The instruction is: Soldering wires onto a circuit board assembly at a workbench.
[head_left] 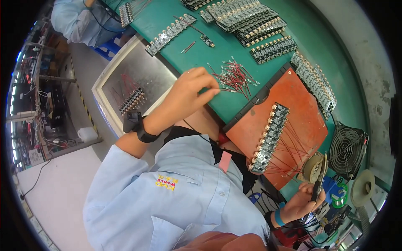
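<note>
- Circuit-board strip [270,138]: lies on an orange-red plate [301,96] before the person, to the right of the torso. Its long axis slants from upper right to lower left, the lower end pointing toward the person's body. Round gold-coloured parts line its left edge.
- Attached red wires [289,150]: leave the strip's right edge and fan out to the right and lower right, several reaching near a tan round piece [312,168].
- Right hand [303,203]: below that piece, fingers clamped on a dark tool [319,184], whose long axis stands steeply, leaning slightly right at its upper end.
- Left hand [194,85]: over the desk [310,33], at the left edge of the loose wire pile [236,77]. Thumb and forefinger tips are close together beside a wire end; whether they grip it one cannot tell.
- Loose wire pile: red wires with pale ends, lying crosswise in many directions, beyond the plate's upper left side.
- Stacked strips [247,21]: near the desk's far side, long axes running roughly left to right, tilted upward to the right.
- Black fan [347,150]: right of the plate, its round grille visible.
- Metal tray [134,58]: left of the desk, bearing a second wired strip [132,100].
</note>
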`<state>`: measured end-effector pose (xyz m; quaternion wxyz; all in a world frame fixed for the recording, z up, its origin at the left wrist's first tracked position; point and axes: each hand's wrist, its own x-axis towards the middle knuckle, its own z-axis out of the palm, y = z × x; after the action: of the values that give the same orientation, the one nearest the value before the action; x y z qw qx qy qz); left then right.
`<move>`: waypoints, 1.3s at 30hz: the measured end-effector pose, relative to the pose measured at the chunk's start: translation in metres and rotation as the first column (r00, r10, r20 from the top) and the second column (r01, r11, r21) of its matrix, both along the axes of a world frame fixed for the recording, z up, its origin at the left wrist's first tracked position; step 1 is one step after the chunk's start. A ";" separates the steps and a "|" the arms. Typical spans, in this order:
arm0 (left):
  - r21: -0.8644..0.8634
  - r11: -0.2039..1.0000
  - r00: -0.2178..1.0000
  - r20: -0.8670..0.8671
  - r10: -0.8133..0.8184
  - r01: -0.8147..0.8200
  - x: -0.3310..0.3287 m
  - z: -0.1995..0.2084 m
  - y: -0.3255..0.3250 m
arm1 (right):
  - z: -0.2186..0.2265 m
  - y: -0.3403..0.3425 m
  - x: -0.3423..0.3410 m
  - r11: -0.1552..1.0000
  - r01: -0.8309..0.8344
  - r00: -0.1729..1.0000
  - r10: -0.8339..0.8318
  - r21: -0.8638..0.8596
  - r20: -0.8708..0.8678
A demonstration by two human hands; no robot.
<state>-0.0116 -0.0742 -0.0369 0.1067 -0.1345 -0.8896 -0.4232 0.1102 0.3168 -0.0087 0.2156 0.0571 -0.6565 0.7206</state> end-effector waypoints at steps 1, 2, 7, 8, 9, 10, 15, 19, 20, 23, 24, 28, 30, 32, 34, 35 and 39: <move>0.003 1.000 1.000 0.007 -0.002 0.002 -0.001 -0.001 0.002 | 0.003 -0.004 -0.005 0.999 -0.009 1.000 0.009 0.043 0.014; -0.030 0.999 0.999 -0.010 -0.030 0.030 -0.004 -0.002 0.006 | 0.005 -0.009 -0.010 0.999 -0.008 1.000 0.007 0.048 0.020; -0.147 0.986 0.995 -0.055 -0.088 0.079 -0.017 -0.003 0.025 | 0.011 -0.028 -0.026 0.983 0.047 0.990 -0.070 0.178 0.126; -0.175 0.982 0.994 -0.065 -0.085 0.072 -0.019 -0.003 0.028 | 0.012 -0.030 -0.028 0.981 0.049 0.989 -0.074 0.187 0.131; -0.170 0.982 0.994 -0.060 -0.089 0.078 -0.020 -0.004 0.029 | 0.012 -0.031 -0.030 0.979 0.051 0.988 -0.079 0.196 0.136; -0.191 0.978 0.993 -0.062 -0.101 0.088 -0.021 -0.004 0.031 | 0.013 -0.032 -0.032 0.977 0.058 0.986 -0.088 0.203 0.141; -0.244 0.963 0.990 -0.048 -0.132 0.117 -0.022 0.000 0.028 | 0.014 -0.033 -0.039 0.975 -0.018 0.993 -0.009 0.223 0.116; -0.089 0.988 0.988 -0.083 -0.134 0.127 -0.028 -0.003 0.029 | 0.016 -0.035 -0.040 0.977 -0.026 0.995 0.006 0.213 0.097; -0.006 0.992 0.986 -0.105 -0.128 0.128 -0.030 -0.003 0.030 | 0.018 -0.035 -0.041 0.977 -0.023 0.995 0.002 0.214 0.095; 0.072 0.995 0.990 -0.129 -0.056 0.065 -0.032 0.010 0.038 | 0.019 -0.044 -0.040 0.978 0.025 0.994 -0.047 0.206 0.102; 0.113 0.993 0.990 -0.138 -0.016 0.031 -0.032 0.012 0.041 | 0.019 -0.049 -0.039 0.978 0.064 0.990 -0.087 0.196 0.111; 0.538 0.842 0.976 0.158 -0.147 0.040 -0.025 0.017 0.055 | 0.021 -0.062 -0.038 0.988 0.038 0.993 -0.054 0.150 0.101; 0.634 0.771 0.949 0.207 -0.236 0.053 -0.021 0.022 0.065 | 0.023 -0.069 -0.039 0.990 0.020 0.995 -0.033 0.142 0.092; 0.793 0.608 0.864 0.282 -0.417 0.034 -0.017 0.028 0.076 | 0.026 -0.076 -0.040 0.983 -0.015 0.991 -0.009 0.181 0.133; 0.811 0.582 0.849 0.270 -0.454 0.054 -0.011 0.033 0.083 | 0.028 -0.087 -0.044 0.976 -0.009 0.988 -0.025 0.216 0.155; 0.822 0.567 0.841 0.264 -0.472 0.060 -0.009 0.036 0.087 | 0.029 -0.096 -0.050 0.979 -0.021 0.980 -0.019 0.201 0.199; 0.817 0.568 0.835 0.238 -0.496 0.104 0.000 0.035 0.103 | 0.038 -0.112 -0.066 0.975 -0.084 0.960 0.024 0.204 0.277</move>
<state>-0.0113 0.0286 -0.0018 -0.1270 -0.1289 -0.5797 -0.7945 0.0446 0.2050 0.0288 0.0957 -0.0021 -0.7518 0.6524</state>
